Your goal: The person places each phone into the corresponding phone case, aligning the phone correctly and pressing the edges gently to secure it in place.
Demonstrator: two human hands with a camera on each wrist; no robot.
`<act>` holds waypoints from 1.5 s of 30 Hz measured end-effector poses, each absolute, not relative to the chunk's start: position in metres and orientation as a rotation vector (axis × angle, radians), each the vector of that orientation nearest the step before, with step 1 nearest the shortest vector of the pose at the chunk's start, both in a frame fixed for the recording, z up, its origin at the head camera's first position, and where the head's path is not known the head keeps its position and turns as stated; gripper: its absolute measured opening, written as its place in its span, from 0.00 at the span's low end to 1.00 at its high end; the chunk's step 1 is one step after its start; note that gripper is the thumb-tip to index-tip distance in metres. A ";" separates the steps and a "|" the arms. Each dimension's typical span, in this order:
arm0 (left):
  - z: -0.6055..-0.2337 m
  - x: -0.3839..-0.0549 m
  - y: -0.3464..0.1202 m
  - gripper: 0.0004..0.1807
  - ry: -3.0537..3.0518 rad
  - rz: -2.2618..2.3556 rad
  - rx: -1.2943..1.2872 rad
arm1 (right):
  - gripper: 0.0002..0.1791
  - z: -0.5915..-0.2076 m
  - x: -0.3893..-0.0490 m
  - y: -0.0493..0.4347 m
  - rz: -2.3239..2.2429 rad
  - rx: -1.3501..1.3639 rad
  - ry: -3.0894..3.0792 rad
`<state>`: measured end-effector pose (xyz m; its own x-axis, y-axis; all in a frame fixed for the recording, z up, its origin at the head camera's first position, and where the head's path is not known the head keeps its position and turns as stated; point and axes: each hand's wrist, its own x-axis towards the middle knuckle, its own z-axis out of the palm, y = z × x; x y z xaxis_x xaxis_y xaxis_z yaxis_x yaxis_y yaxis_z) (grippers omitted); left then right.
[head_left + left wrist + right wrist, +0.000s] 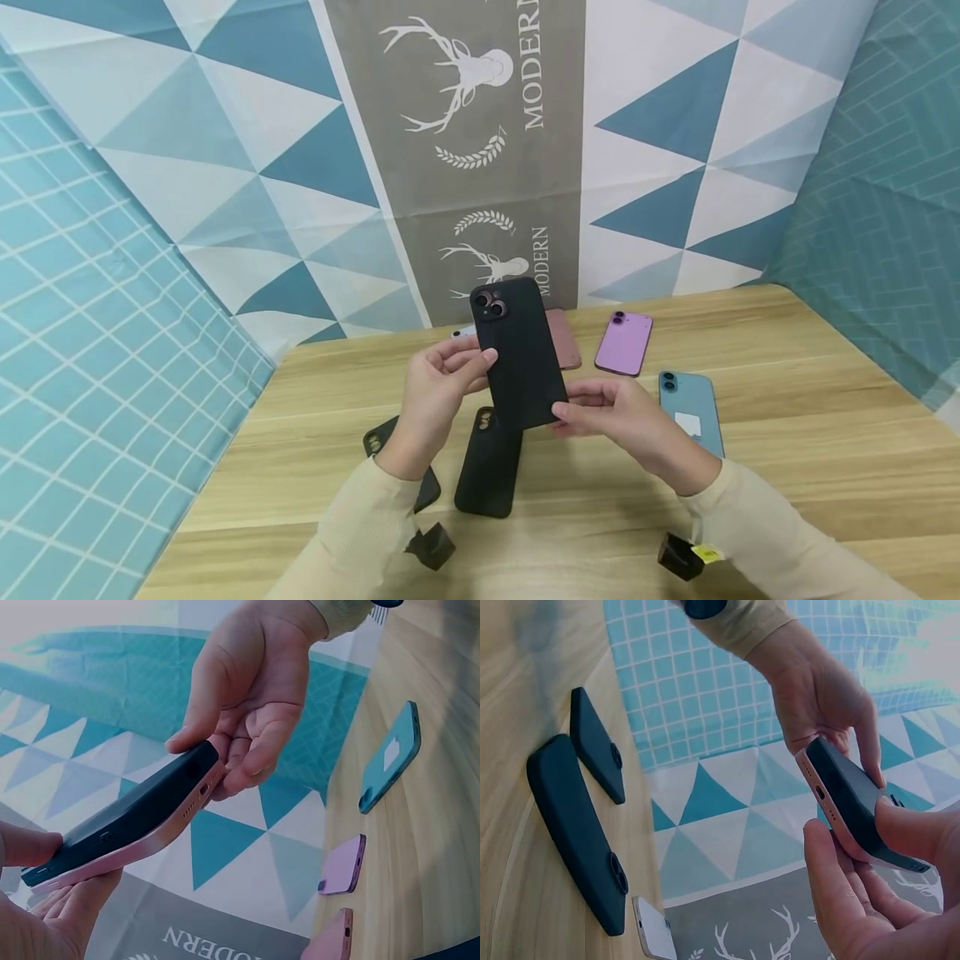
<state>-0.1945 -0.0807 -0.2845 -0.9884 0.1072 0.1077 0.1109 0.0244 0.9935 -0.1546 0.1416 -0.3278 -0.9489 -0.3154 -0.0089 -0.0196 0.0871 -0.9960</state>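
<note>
A black phone case (521, 358) is held up above the table in both hands, its camera opening at the top left with two lenses showing through. In the left wrist view a pink phone (154, 841) lies against the inside of the case, its pink edge and charging port exposed along the side. My left hand (444, 385) pinches the upper left edge, thumb on the case back and fingers underneath. At the lower right corner my right hand (622, 421) pinches the pair the same way, thumb on the case.
Two more black cases lie below the hands, one in the middle (489, 471) and one partly behind the left wrist (427, 493). Behind stand out a pink phone (566, 342), a purple phone (626, 343) and a white phone (655, 931). A blue phone (697, 396) lies right.
</note>
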 end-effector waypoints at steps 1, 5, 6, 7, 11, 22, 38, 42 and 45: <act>-0.284 -0.195 -0.080 0.16 -2.244 -2.180 -0.235 | 0.28 -0.327 -0.155 0.141 -1.959 -0.327 2.139; -0.285 -0.198 -0.079 0.17 -2.240 -2.170 -0.230 | 0.28 -0.326 -0.156 0.140 -1.989 -0.288 2.127; -0.285 -0.198 -0.079 0.17 -2.236 -2.174 -0.233 | 0.28 -0.326 -0.156 0.139 -2.004 -0.287 2.115; -0.286 -0.198 -0.078 0.17 -2.231 -2.184 -0.239 | 0.27 -0.326 -0.156 0.139 -2.019 -0.288 2.103; -0.288 -0.196 -0.078 0.19 -2.216 -2.228 -0.258 | 0.27 -0.328 -0.153 0.138 -2.072 -0.274 2.083; -0.300 -0.190 -0.082 0.26 -2.393 -2.154 -0.315 | 0.27 -0.328 -0.149 0.135 -2.206 -0.258 2.062; -0.312 -0.177 -0.081 0.25 -2.583 -1.963 -0.562 | 0.28 -0.324 -0.147 0.135 -2.211 -0.168 2.211; -0.313 -0.177 -0.081 0.24 -2.542 -2.034 -0.631 | 0.27 -0.324 -0.147 0.134 -2.204 -0.151 2.250; -0.313 -0.177 -0.082 0.23 -2.507 -2.110 -0.652 | 0.26 -0.325 -0.148 0.133 -2.203 -0.141 2.256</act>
<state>-0.1770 -0.0819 -0.3128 -0.9049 0.4148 0.0953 0.1648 0.1350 0.9770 -0.1477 0.1328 -0.3251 -0.9959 -0.0540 0.0728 -0.0741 0.0218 -0.9970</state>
